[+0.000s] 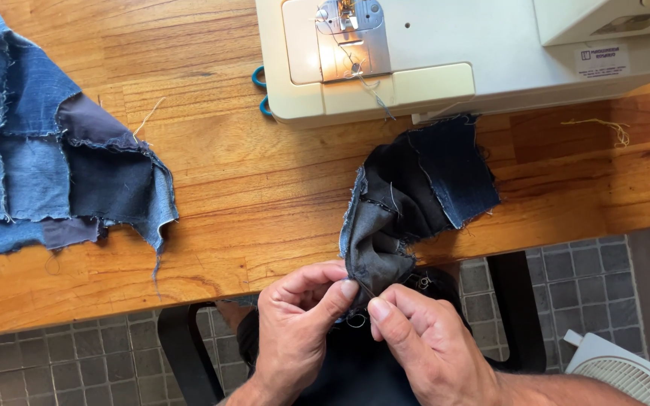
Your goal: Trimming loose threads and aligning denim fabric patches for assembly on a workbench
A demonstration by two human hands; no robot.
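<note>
A dark navy and grey denim patchwork piece (pixel 415 195) hangs off the front edge of the wooden table (pixel 265 203). My left hand (pixel 295 331) pinches its lower grey end between thumb and fingers. My right hand (pixel 423 338) pinches the same end right beside it, with thin loose threads showing between the two thumbs. Both hands are held below the table edge, over my lap. A thread runs from the piece up to the needle plate of the cream sewing machine (pixel 460 60).
A stack of blue and grey denim patches (pixel 47 150) lies at the table's left. Teal scissor handles (pixel 261 90) peek out beside the machine. A black chair frame (pixel 182 353) and a white fan (pixel 626 376) stand on the grey tiled floor.
</note>
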